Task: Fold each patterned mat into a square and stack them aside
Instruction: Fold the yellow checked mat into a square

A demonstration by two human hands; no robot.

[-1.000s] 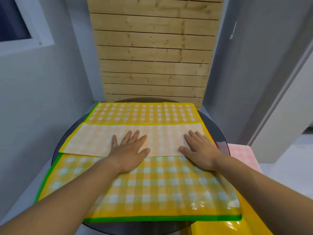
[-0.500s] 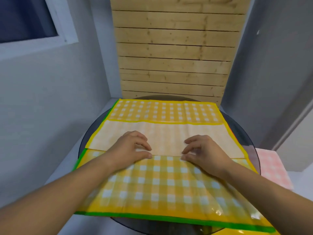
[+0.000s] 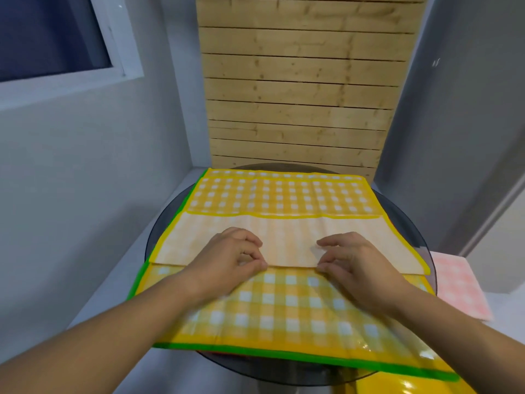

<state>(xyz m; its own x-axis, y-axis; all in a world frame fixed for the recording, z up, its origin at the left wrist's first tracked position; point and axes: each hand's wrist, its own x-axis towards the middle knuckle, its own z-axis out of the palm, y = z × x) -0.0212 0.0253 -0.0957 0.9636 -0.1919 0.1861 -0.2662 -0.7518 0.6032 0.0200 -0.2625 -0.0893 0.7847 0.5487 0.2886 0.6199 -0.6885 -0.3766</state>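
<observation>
1. The left hand [image 3: 227, 263], which lay flat a moment ago, now has its fingers curled, and its thumb and fingertips pinch the near edge of the pale flap [image 3: 287, 240].
2. That flap is the turned-over underside of the yellow checked mat [image 3: 284, 194], which lies across the middle of the tabletop [image 3: 154, 237]. Its checked face shows beyond the flap.
3. The right hand [image 3: 358, 265] has made the same change from flat to clenched and grips the same edge just beside the left hand.
4. As a judgement, pressing the first fold is over and the hands are taking hold for the next fold. The mat is not yet a square.
5. A green-edged mat [image 3: 284, 355] lies under the yellow one and overhangs the near rim of the round dark glass tabletop.
6. In the room, a window [image 3: 51, 32] sits upper left in a grey wall, and a wooden slat panel [image 3: 298, 95] stands behind the tabletop.
7. At the far right a pink checked mat [image 3: 454, 285] lies folded off the tabletop, apart from the hands.
</observation>
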